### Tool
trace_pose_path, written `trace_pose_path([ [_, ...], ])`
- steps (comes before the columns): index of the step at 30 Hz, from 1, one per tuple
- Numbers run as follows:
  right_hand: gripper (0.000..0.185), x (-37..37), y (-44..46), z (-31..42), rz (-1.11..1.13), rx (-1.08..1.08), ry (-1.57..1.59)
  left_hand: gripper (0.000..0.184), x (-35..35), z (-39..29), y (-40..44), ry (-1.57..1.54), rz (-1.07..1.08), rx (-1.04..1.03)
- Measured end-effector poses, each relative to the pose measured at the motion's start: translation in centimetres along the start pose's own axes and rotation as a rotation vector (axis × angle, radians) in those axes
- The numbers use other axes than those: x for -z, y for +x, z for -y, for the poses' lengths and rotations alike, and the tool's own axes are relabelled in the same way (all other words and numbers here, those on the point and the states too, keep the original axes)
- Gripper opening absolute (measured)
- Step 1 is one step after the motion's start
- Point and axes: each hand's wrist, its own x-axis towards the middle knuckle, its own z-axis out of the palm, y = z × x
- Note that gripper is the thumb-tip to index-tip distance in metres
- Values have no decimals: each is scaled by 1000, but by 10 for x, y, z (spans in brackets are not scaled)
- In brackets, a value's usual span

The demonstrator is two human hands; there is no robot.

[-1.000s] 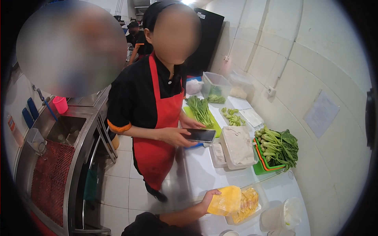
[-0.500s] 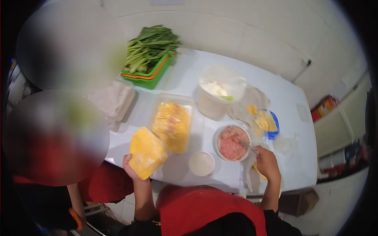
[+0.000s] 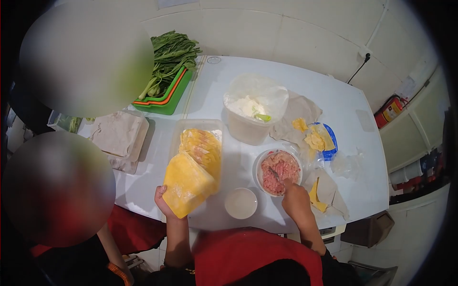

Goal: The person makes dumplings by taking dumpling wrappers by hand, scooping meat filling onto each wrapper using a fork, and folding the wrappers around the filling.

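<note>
In the head view, the only one there is, the change is on the right: half a second ago the right hand was beyond the right side of the bowl with the utensil's handle showing, and now it reaches in over the near rim. Its fingers look closed on the utensil (most of the handle is hidden by the hand, so the exact grip I cannot tell), whose dark end lies in the pink minced meat. I judge from this that the meat is being stirred or scooped. The left hand has changed little; it holds a stack of floured yellow sheets by the near left edge, fingers mostly behind it. The stack overlaps the near part of the clear tray, where filled yellow pieces lie in a row; whether it touches the tray I cannot tell. A small cup of pale liquid stands between stack and bowl, with a tub of white powder behind.
</note>
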Motion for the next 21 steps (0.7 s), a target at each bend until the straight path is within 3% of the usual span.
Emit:
trace_pose_path([
  [3, 14, 2, -6, 11, -56, 110, 97, 49, 6, 2, 6, 11, -23, 2],
  [9, 26, 16, -8, -3, 70, 81, 233, 50, 11, 6, 8, 33, -70, 4],
  [15, 19, -2, 5, 3, -49, 24, 85, 50, 18, 3, 8, 17, -49, 26],
  [21, 23, 11, -7, 10, 57, 78, 180, 51, 10, 4, 9, 28, -40, 40],
])
